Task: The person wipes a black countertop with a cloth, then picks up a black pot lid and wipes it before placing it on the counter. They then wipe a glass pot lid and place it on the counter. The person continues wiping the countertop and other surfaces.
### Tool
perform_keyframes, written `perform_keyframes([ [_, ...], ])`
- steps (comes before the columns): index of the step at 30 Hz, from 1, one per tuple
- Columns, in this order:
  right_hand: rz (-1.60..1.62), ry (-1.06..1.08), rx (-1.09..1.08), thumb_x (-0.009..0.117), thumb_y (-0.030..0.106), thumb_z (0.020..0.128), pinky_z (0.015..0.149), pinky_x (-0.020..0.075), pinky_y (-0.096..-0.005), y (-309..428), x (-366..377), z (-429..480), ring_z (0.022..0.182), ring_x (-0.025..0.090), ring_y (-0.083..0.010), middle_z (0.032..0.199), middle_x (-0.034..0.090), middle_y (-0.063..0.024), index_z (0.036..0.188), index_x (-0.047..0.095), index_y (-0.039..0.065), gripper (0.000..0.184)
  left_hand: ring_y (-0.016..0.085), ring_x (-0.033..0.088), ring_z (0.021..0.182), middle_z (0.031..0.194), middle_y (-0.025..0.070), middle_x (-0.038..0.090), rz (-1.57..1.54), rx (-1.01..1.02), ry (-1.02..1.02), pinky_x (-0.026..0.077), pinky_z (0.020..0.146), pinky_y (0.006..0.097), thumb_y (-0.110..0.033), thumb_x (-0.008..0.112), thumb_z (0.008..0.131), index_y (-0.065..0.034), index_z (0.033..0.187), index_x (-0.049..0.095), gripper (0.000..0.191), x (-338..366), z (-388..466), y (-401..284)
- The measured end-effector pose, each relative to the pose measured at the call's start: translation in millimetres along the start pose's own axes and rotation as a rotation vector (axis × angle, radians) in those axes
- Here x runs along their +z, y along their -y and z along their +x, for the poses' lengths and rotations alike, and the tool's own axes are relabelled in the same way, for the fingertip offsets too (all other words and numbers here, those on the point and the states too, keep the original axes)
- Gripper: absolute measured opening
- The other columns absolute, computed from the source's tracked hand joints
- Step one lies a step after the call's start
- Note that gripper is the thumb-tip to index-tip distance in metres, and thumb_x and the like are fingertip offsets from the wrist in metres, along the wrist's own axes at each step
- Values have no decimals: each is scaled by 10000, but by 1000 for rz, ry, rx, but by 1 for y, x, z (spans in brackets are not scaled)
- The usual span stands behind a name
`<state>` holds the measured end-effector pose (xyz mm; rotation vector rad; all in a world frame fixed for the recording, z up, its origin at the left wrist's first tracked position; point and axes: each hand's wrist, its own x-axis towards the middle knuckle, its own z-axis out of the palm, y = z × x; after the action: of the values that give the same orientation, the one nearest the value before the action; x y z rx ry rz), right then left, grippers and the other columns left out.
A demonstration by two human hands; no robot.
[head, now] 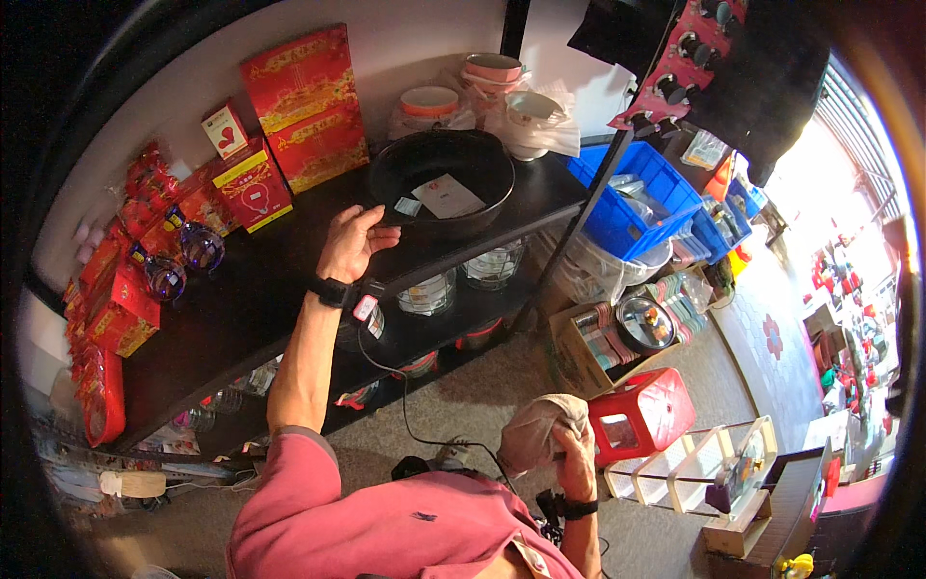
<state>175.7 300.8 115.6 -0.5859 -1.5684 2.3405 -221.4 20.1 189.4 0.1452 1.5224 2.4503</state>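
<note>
My left hand (pixel 356 242) is at the near left rim of a black round pan (pixel 443 177) on the dark shelf top, fingers apart and the fingertips near its rim; whether they grip it cannot be told. Inside the pan lie a white card (pixel 450 195) and a small label. My right hand (pixel 576 463) holds a crumpled greyish cloth (pixel 539 430) low in front of my body, beside a red plastic stool (pixel 655 412). A black cable runs from near my left wrist down toward my body.
Red gift boxes (pixel 307 108), a light bulb box (pixel 253 189) and wrapped red packets line the shelf's left part. Stacked bowls (pixel 534 116) stand behind the pan. Right of the shelf are a blue crate (pixel 636 195), a cardboard box (pixel 579 362) and a white rack (pixel 687 467).
</note>
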Motion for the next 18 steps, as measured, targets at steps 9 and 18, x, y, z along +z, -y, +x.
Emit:
perform_keyframes([
  [9,38,76,61,665,89,931,973,506,-314,2,18,13,1083,661,-155,1197,704,-49,1277,627,34,352,292,742,809,1033,164,661,-27,-52,84,631,721,390,-116,749,939,81,1564,53,956,-9,4,-4],
  [18,28,103,54,688,117,910,987,518,-343,-4,18,21,1108,670,-177,1217,701,-57,1302,614,31,408,279,743,794,982,132,660,-24,-37,41,640,712,400,-110,759,932,62,1504,194,822,-8,7,-3],
])
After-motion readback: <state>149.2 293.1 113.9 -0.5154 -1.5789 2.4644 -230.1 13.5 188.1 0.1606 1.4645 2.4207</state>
